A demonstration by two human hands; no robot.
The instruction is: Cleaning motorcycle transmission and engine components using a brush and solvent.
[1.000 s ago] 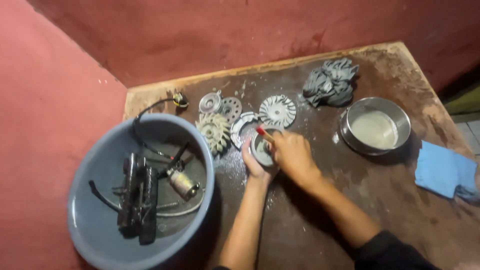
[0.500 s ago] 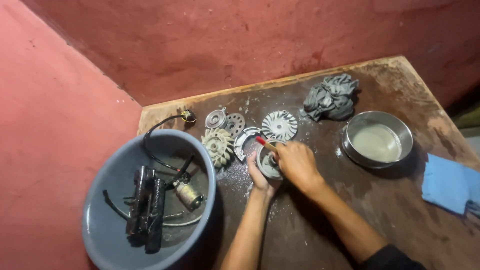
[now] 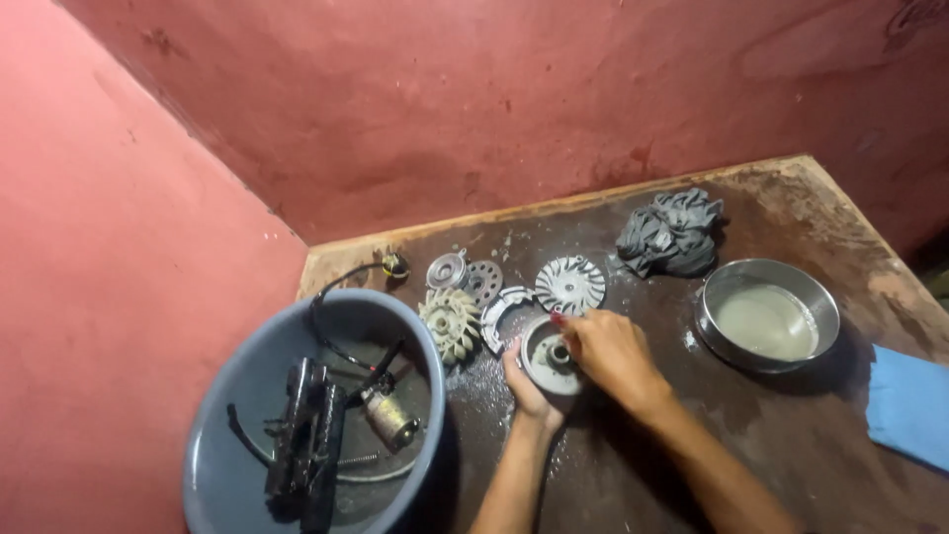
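My left hand [image 3: 529, 391] cups a round grey metal pulley half [image 3: 550, 364] from below and from the near side, fingers curled around its rim, holding it just off the bench [image 3: 633, 475]. My right hand [image 3: 611, 353] comes over it from the right, fingers closed on a small tool with a red tip [image 3: 558, 319] that touches the part's upper edge; what the tool is, I cannot tell. The part lies flat, face up, its central hub pointing towards me, so it has no long axis to speak of. Both hands touch it; the left carries it, the right works on it.

Just beyond it, touching or nearly so, lies a curved grey shoe piece [image 3: 499, 311], then a finned disc [image 3: 569, 284]. To the left sits a pale fan wheel [image 3: 450, 321], with two smaller round plates [image 3: 465, 277] behind it. A large blue-grey basin [image 3: 222, 435] at far left holds dark engine parts and a small motor. To the right stand a steel bowl [image 3: 820, 297] of cloudy liquid, a crumpled grey rag [image 3: 670, 232] and a blue cloth [image 3: 909, 405]. Nothing stands between my hands and the part.
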